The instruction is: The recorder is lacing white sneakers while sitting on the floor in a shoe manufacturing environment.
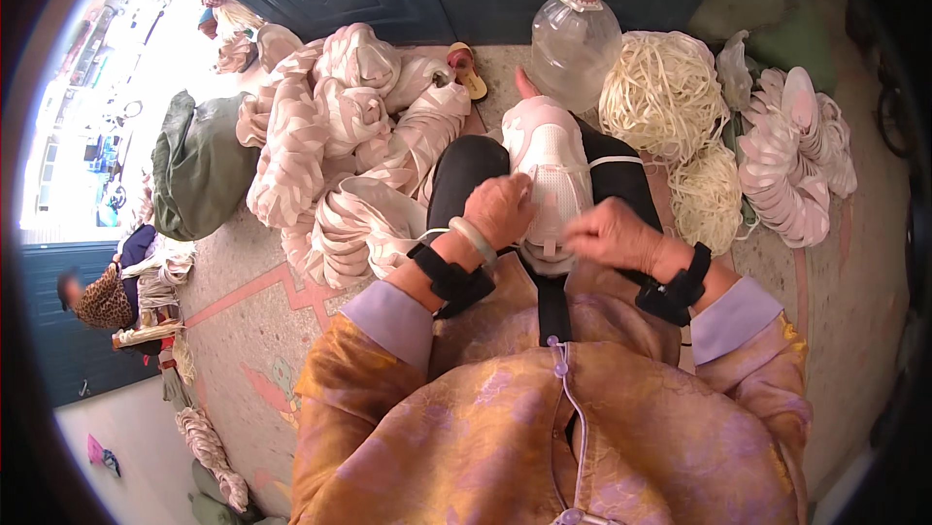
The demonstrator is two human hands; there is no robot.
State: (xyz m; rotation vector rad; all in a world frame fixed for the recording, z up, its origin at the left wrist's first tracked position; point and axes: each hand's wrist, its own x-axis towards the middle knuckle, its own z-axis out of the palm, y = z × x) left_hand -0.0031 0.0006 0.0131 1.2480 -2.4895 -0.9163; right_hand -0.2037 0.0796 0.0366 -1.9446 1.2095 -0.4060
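A white and pale pink shoe upper (pixel 549 161) with a mesh middle lies lengthwise between my knees, its near end close to my lap. My left hand (pixel 500 211) is at its left edge with the fingers curled in and closed; whatever they hold is hidden. Over the near right edge is my right hand (pixel 614 235), its thumb and fingers drawn together and slightly blurred. Anything between those fingertips is too small to make out. A thin white band (pixel 617 162) crosses my right knee.
Left lie heaped rolls of similar shoe uppers (pixel 335 127) and a green sack (pixel 199 166). Right are tangled cream laces (pixel 663 93) and more uppers (pixel 791 161). A red-capped clear jug (pixel 575 49) stands ahead, near a sandal (pixel 468 70). Another person (pixel 107 297) sits far left.
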